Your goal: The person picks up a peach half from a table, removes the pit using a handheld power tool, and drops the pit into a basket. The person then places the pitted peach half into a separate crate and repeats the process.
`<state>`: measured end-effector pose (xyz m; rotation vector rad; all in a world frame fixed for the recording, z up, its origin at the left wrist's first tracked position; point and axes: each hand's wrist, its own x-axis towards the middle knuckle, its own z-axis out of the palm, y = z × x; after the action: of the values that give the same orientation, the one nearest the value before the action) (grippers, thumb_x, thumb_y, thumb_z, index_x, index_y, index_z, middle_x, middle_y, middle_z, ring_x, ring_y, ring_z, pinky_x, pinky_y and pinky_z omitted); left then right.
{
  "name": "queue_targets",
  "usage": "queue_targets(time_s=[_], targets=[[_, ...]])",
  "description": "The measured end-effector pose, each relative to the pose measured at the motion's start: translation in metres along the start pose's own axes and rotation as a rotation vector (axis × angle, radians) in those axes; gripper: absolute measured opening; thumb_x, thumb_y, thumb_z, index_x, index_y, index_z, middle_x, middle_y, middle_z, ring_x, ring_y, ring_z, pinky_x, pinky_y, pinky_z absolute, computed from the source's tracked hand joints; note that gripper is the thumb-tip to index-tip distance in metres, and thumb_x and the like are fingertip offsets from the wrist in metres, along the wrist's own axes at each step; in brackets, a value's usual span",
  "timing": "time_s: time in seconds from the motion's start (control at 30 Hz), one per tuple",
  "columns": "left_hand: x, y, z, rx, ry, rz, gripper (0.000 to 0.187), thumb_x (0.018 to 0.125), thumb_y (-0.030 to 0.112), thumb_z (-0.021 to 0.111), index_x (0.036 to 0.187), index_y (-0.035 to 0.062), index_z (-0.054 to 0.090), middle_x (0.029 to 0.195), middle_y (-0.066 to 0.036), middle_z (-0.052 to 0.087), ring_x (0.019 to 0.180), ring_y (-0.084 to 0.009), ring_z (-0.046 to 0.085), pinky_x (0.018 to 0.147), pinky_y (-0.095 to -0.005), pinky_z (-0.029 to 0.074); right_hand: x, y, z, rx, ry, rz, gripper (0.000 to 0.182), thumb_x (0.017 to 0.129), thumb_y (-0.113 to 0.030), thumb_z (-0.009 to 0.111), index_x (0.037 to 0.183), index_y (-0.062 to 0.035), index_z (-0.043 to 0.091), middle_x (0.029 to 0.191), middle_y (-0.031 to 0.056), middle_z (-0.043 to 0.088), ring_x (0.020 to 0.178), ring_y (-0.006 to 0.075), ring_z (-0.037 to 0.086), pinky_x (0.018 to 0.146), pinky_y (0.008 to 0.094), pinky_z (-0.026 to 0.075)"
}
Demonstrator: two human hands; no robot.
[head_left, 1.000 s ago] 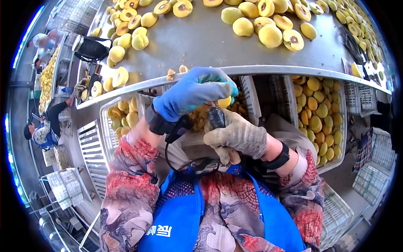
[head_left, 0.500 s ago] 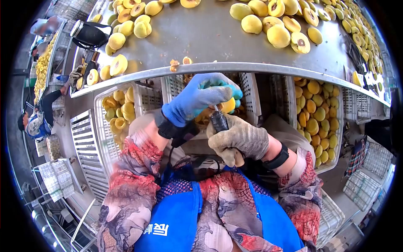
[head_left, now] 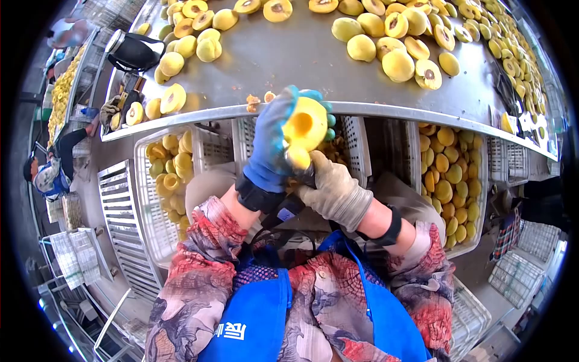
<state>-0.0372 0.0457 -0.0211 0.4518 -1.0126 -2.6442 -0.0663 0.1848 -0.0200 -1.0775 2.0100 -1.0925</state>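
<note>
My left hand (head_left: pixel 271 142), in a blue and teal glove, is closed around a yellow peach half (head_left: pixel 306 123). The half's cut face is turned up and shows a round hollow with no stone in it. A smaller yellow piece (head_left: pixel 298 158) sits just below it, by the left thumb. My right hand (head_left: pixel 339 192), in a beige-grey work glove, is closed close under the fruit. It grips a dark-handled hand tool (head_left: pixel 306 176), mostly hidden by the fingers; its tip does not show.
Peach halves (head_left: pixel 398 57) lie across the metal table (head_left: pixel 289 66), with pit scraps (head_left: pixel 253 101) near its edge. Below stand crates of peach halves at left (head_left: pixel 143 181) and right (head_left: pixel 479 205). A black jug (head_left: pixel 136 51) stands at back left. Another person (head_left: pixel 51 175) sits far left.
The left hand has turned, so the peach half's hollow now faces up. My right hand has shifted slightly, and the tool, plainly visible before, is now mostly covered.
</note>
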Motion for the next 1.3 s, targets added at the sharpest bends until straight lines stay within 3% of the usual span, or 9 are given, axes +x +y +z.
queue_targets(time_s=[0.23, 0.37, 0.43, 0.5, 0.53, 0.57, 0.8, 1.13, 1.3], targets=[[-0.031, 0.062, -0.039, 0.378, 0.250, 0.476, 0.037, 0.094, 0.029, 0.045, 0.106, -0.0042, 0.057, 0.097, -0.014, 0.063, 0.088, -0.0214, 0.062, 0.078, -0.0332, 0.053, 0.009, 0.023, 0.005, -0.591, -0.258, -0.029, 0.020, 0.086, -0.012, 0.047, 0.104, -0.0072, 0.053, 0.089, 0.0179, 0.063, 0.079, 0.0363, 0.064, 0.062, 0.0458, 0.051], [-0.088, 0.151, -0.140, 1.171, 0.586, 0.332, 0.029, 0.088, 0.017, 0.058, 0.109, -0.0034, 0.059, 0.107, -0.009, 0.061, 0.094, -0.0170, 0.059, 0.080, -0.0310, 0.050, 0.009, 0.061, 0.025, -0.795, -0.450, 0.156, 0.022, 0.086, -0.015, 0.048, 0.101, -0.0105, 0.064, 0.104, 0.0153, 0.066, 0.091, 0.0314, 0.066, 0.066, 0.0462, 0.054], [-0.093, 0.166, -0.134, 1.984, 0.368, 0.454, 0.028, 0.087, 0.016, 0.061, 0.109, -0.0020, 0.060, 0.107, -0.009, 0.060, 0.096, -0.0170, 0.058, 0.079, -0.0303, 0.049, 0.009, 0.047, 0.016, -0.783, -0.386, 0.049, 0.023, 0.087, -0.015, 0.048, 0.104, -0.0097, 0.063, 0.100, 0.0138, 0.067, 0.090, 0.0294, 0.067, 0.063, 0.0487, 0.054], [-0.066, 0.149, -0.108, 1.244, 0.376, 0.346, 0.035, 0.083, 0.012, 0.064, 0.115, -0.0002, 0.057, 0.108, -0.012, 0.058, 0.101, -0.0206, 0.056, 0.082, -0.0302, 0.047, 0.010, 0.046, 0.016, -0.784, -0.363, -0.003, 0.023, 0.087, -0.015, 0.048, 0.105, -0.0094, 0.062, 0.100, 0.0145, 0.067, 0.089, 0.0290, 0.067, 0.063, 0.0484, 0.054], [-0.046, 0.146, -0.096, 1.786, 0.204, 0.471, 0.045, 0.080, 0.009, 0.066, 0.123, 0.0005, 0.053, 0.113, -0.011, 0.056, 0.105, -0.0194, 0.054, 0.086, -0.0300, 0.047, 0.015, 0.047, 0.024, -0.742, -0.420, 0.082, 0.021, 0.086, -0.014, 0.050, 0.102, -0.0080, 0.062, 0.100, 0.0142, 0.066, 0.087, 0.0305, 0.067, 0.061, 0.0475, 0.054], [-0.021, 0.128, -0.061, 1.218, 0.166, 0.279, 0.054, 0.083, 0.016, 0.066, 0.131, 0.0014, 0.047, 0.115, -0.006, 0.055, 0.104, -0.0160, 0.054, 0.086, -0.0266, 0.045, 0.011, 0.047, 0.029, -0.717, -0.344, 0.101, 0.020, 0.084, -0.014, 0.051, 0.099, -0.0068, 0.062, 0.095, 0.0129, 0.067, 0.085, 0.0307, 0.067, 0.059, 0.0480, 0.054], [0.171, 0.008, 0.035, 1.984, -0.422, 0.654, 0.067, 0.075, 0.035, 0.068, 0.131, 0.0077, 0.044, 0.117, -0.023, 0.054, 0.110, -0.0386, 0.051, 0.096, -0.0413, 0.040, -0.008, 0.049, 0.031, -0.889, -0.229, -0.083, 0.011, 0.082, -0.015, 0.052, 0.090, -0.0103, 0.058, 0.078, 0.0087, 0.063, 0.068, 0.0275, 0.067, 0.042, 0.0471, 0.048], [0.196, -0.006, 0.032, 2.043, -0.342, 0.227, 0.037, 0.071, 0.018, 0.068, 0.105, 0.0060, 0.057, 0.093, -0.017, 0.062, 0.083, -0.0356, 0.060, 0.074, -0.0401, 0.050, -0.010, 0.048, 0.010, -0.736, -0.251, -0.039, 0.014, 0.082, -0.014, 0.052, 0.093, -0.0088, 0.059, 0.081, 0.0112, 0.064, 0.073, 0.0292, 0.067, 0.050, 0.0458, 0.051], [0.145, 0.056, -0.008, 0.649, -0.083, -0.124, 0.032, 0.088, 0.016, 0.054, 0.116, 0.0009, 0.055, 0.099, -0.012, 0.062, 0.087, -0.0233, 0.063, 0.074, -0.0349, 0.055, -0.007, 0.029, -0.034, -0.557, -0.385, 0.055, 0.016, 0.085, -0.013, 0.048, 0.092, -0.0085, 0.062, 0.086, 0.0143, 0.067, 0.083, 0.0307, 0.067, 0.068, 0.0439, 0.053]])
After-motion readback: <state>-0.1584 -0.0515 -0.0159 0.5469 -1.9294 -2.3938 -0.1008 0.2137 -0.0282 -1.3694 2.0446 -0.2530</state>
